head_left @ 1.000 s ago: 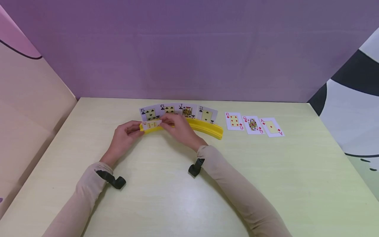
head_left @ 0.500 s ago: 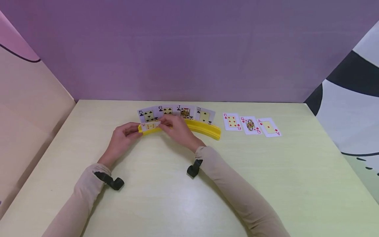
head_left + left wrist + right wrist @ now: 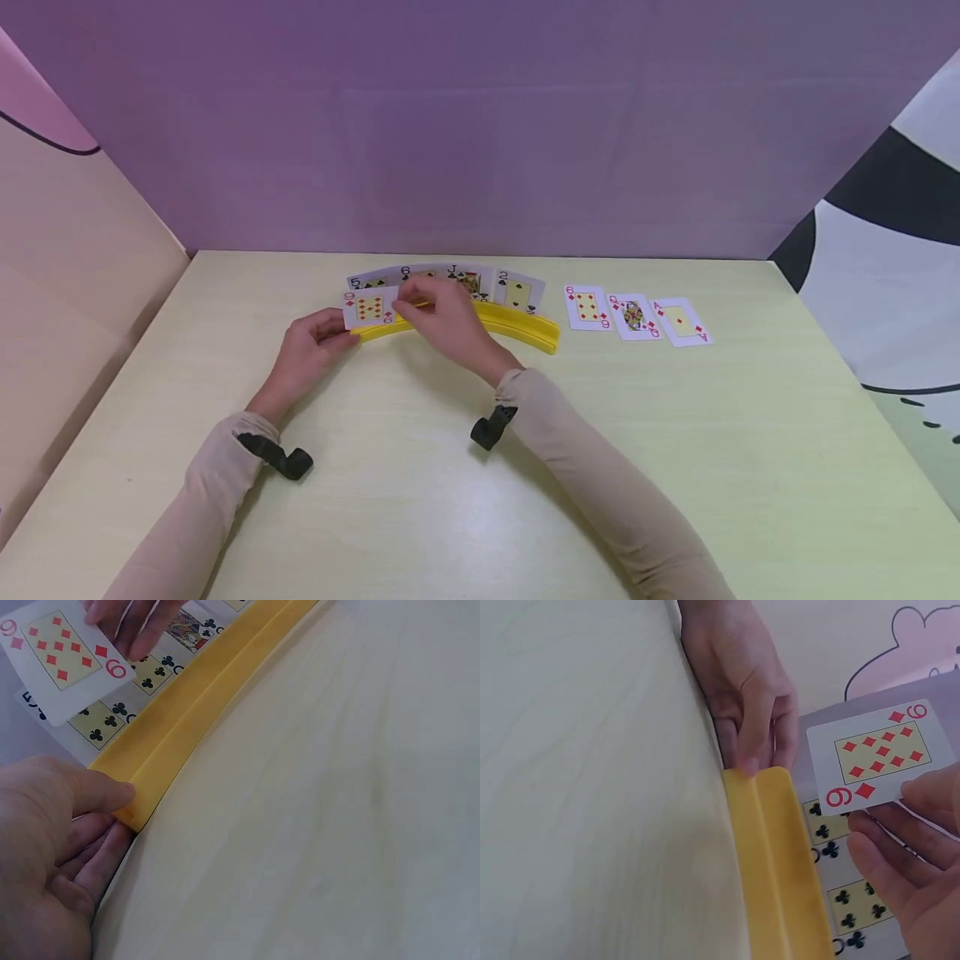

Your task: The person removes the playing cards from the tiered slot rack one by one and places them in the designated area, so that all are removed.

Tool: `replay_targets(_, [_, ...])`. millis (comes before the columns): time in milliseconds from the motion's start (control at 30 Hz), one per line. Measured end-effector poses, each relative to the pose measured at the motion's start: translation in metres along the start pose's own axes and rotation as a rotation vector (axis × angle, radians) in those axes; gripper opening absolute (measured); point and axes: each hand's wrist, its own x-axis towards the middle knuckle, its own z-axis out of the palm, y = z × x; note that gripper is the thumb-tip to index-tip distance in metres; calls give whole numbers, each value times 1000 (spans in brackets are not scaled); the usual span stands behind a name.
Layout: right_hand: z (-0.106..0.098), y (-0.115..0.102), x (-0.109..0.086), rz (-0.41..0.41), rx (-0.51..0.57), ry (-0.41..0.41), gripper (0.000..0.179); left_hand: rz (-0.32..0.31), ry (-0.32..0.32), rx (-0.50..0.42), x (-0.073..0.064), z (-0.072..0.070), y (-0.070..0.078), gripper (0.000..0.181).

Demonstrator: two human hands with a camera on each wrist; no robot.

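Observation:
My left hand (image 3: pixel 311 354) pinches the left end of a curved yellow card holder (image 3: pixel 517 325), thumb on top and fingers at its end. My right hand (image 3: pixel 450 321) pinches a nine of diamonds (image 3: pixel 370 308) by its right edge, between thumb and fingers. The card is held face-up above the holder's left end, in front of the standing black-suit cards. In the right wrist view the nine of diamonds (image 3: pixel 881 756) is clear of the holder's groove (image 3: pixel 769 847). Behind the right hand stand a five, a six and a jack (image 3: pixel 469 282) of clubs, partly hidden, and a black two (image 3: pixel 517 292).
To the right of the holder, a six of diamonds (image 3: pixel 588 308), a queen of diamonds (image 3: pixel 634 317) and an ace of diamonds (image 3: pixel 681 322) lie face-up on the pale table (image 3: pixel 420 500). A purple panel (image 3: pixel 480 133) rises along the table's back edge.
The nine of diamonds has risen out of the holder's left end with my right hand and now shows its full face. My left hand has stayed on the holder.

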Motion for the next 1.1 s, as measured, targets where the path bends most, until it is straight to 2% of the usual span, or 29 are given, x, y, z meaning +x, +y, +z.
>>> replay_targets(133, [-4,-8,-3,-2,-6,3,8,-7,-21,-4,1,2,1,37])
replay_targets(300, [-12,-20,-5,-31,14,10,11,-9,-4,16,-1,2,0,35])
replay_targets(467, [-32,-32,-8,-49,34,90,9,5,-14,-11,2,6,-1,34])
replay_targets(600, [-51,-36,-14,-102,38,128,9,9,-15,-6,5,9,1,33])
replay_targets(700, [-64,-36,-20,-126,37,144,9,5,-17,6,6,10,2,34])
replay_targets(900, [-85,-34,-34,-121,11,180,12,5,-16,25,5,9,-1,36])
replay_targets(1100, [-109,-30,-51,-111,-23,207,15,24,-9,-3,4,10,0,35])
